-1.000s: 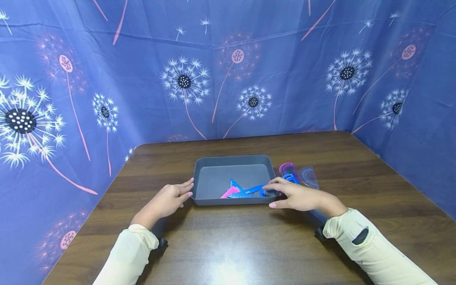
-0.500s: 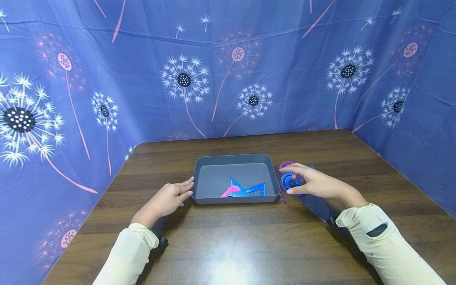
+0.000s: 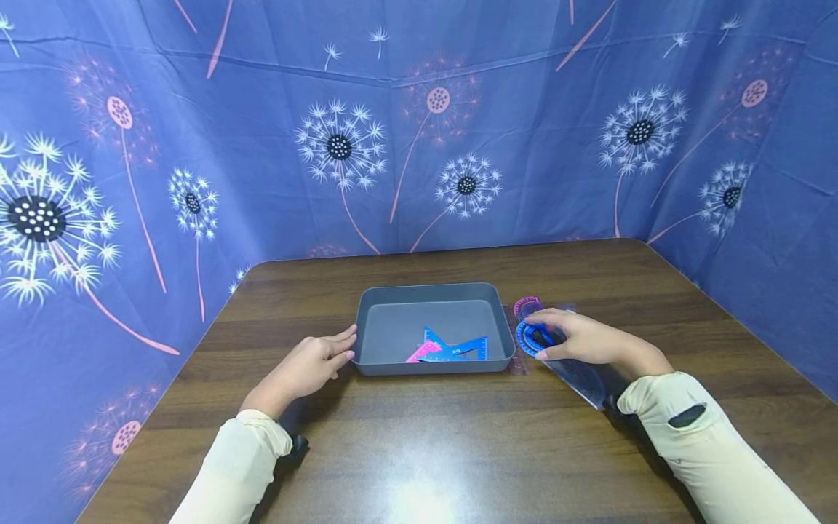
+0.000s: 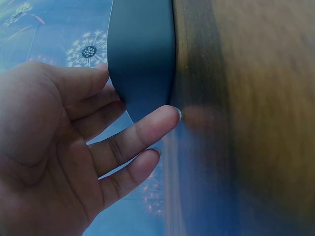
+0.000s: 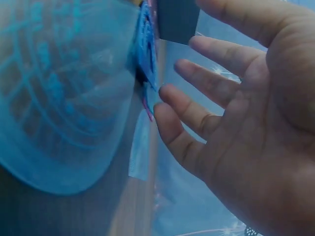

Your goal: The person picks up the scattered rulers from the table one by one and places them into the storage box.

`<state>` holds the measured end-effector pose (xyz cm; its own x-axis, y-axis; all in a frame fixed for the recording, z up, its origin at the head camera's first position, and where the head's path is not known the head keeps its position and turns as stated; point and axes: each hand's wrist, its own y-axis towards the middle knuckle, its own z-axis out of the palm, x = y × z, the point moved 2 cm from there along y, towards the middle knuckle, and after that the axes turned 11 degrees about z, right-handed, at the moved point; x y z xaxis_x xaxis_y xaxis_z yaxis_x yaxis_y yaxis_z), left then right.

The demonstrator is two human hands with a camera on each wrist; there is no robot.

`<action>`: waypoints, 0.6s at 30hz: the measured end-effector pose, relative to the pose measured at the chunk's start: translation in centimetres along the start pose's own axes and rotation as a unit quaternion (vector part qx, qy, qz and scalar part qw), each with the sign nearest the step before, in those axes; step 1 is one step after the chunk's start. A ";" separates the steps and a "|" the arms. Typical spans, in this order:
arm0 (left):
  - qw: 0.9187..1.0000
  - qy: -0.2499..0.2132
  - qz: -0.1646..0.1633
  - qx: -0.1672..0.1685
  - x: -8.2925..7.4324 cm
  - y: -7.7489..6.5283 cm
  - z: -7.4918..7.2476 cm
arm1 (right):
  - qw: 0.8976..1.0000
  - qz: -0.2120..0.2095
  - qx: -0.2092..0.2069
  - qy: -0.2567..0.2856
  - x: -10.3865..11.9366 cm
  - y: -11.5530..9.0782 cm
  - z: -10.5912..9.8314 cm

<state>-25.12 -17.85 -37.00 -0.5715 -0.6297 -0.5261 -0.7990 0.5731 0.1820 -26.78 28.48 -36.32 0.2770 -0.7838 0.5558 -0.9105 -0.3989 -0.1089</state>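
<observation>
My left hand (image 3: 314,367) rests its fingers against the left side of a grey rectangular tray (image 3: 393,331); in the left wrist view the fingers lie fairly straight by the tray's outer wall (image 4: 142,54). Blue set squares (image 3: 481,346) and a pink one (image 3: 422,352) lie overlapping in the tray's front part. Right of the tray, my right hand (image 3: 592,340) hovers with thumb and index finger spread over a blue protractor (image 3: 526,338). Its fingers are loosely bent in the right wrist view, with the blue protractor (image 5: 146,46) beyond their tips and nothing gripped.
A pink protractor (image 3: 522,303) lies behind the blue one. Partly under my right hand is a large clear piece with a curved edge (image 3: 583,384), its blue markings (image 5: 54,83) seen up close. A reddish translucent strip (image 3: 519,362) borders the tray. Patterned cloth (image 3: 406,145) hangs behind the table.
My right hand has moved from the tray's right front corner, over the set squares, rightward to the blue protractor, with thumb and fingers drawing closer together. My left hand has stayed at the tray.
</observation>
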 end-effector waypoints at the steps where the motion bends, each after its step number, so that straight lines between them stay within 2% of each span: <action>1: 1.000 0.000 0.000 0.000 0.0 0.0 0.0 | 1.000 0.002 0.005 -0.006 -0.1 0.1 0.1; 12: 1.000 0.007 0.002 0.002 0.1 0.2 0.0 | 0.997 0.005 -0.007 -0.070 0.1 0.2 0.5; 18: 1.000 0.000 -0.012 0.008 0.1 0.0 0.0 | 0.997 0.013 0.013 -0.069 -0.2 0.5 0.5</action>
<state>-25.20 -17.88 -37.00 -0.5523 -0.6436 -0.5299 -0.8094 0.5663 0.1557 -27.15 28.15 -36.88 0.2949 -0.8509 0.4348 -0.9103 -0.3885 -0.1430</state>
